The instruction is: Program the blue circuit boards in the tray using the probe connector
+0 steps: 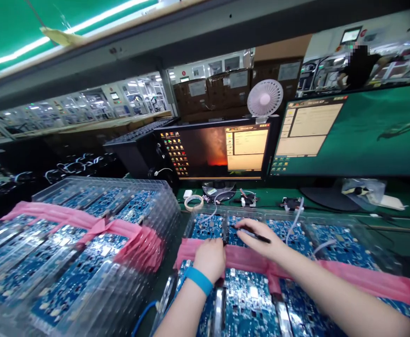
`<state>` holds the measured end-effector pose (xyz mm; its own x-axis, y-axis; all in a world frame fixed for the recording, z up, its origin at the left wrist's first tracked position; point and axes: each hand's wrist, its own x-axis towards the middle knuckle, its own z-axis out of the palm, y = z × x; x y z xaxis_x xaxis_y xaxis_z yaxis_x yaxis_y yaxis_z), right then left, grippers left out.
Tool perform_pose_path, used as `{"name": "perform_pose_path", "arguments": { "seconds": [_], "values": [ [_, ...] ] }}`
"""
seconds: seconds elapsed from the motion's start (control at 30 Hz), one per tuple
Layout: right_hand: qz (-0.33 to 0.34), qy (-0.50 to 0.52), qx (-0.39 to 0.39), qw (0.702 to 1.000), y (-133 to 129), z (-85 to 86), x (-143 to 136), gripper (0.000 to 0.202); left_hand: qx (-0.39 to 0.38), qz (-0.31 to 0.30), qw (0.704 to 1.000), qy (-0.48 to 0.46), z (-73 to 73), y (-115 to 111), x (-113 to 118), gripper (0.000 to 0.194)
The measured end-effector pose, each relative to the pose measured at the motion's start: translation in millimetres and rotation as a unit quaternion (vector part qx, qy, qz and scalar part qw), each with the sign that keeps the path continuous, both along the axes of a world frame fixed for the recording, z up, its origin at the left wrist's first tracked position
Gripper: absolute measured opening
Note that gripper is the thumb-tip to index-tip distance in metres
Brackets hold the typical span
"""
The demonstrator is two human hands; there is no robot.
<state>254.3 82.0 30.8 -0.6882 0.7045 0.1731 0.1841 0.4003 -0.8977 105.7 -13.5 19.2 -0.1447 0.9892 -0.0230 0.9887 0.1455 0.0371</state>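
My right hand (257, 236) is closed around a black pen (256, 234), with its fingertips over a blue circuit board (235, 238) in the back row of a clear plastic tray. My left hand (209, 258) wears a blue wrist strap (200, 280). Its fingers are curled down at the gap between two back-row boards, beside a small dark piece; what they grip is hidden. Pink foam strips (243, 257) run across the tray between the rows. More boards (247, 299) lie in the front row, below my hands.
On the left, stacked clear trays (149, 276) hold more boards with pink strips. Behind are two monitors (208, 150), a white fan (265, 97), a tape roll (194, 202) and small cabled devices (249, 200). Pale cables (294, 220) hang over the tray. A person (359, 68) stands far behind.
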Motion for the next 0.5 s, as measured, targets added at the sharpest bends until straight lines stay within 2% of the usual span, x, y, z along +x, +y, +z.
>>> {"name": "perform_pose_path", "arguments": {
  "seconds": [0.13,0.23,0.37,0.5],
  "values": [
    [-0.043,-0.008,-0.054,0.998,16.1,-22.0,-57.2,0.029,-0.008,-0.018,1.000,0.004,-2.9,0.1,3.5,0.021],
    [-0.071,-0.037,-0.067,0.994,23.2,-35.2,-82.2,0.028,-0.010,-0.022,1.000,0.006,-5.3,-0.9,3.0,0.021],
    [-0.094,-0.065,-0.067,0.991,26.6,-44.6,-92.3,0.025,-0.010,-0.021,1.000,0.007,-9.2,-0.9,3.3,0.021],
    [-0.088,-0.084,-0.057,0.991,27.3,-46.4,-92.7,0.024,-0.007,-0.022,1.000,0.007,-12.8,-0.2,3.9,0.022]
  ]
}}
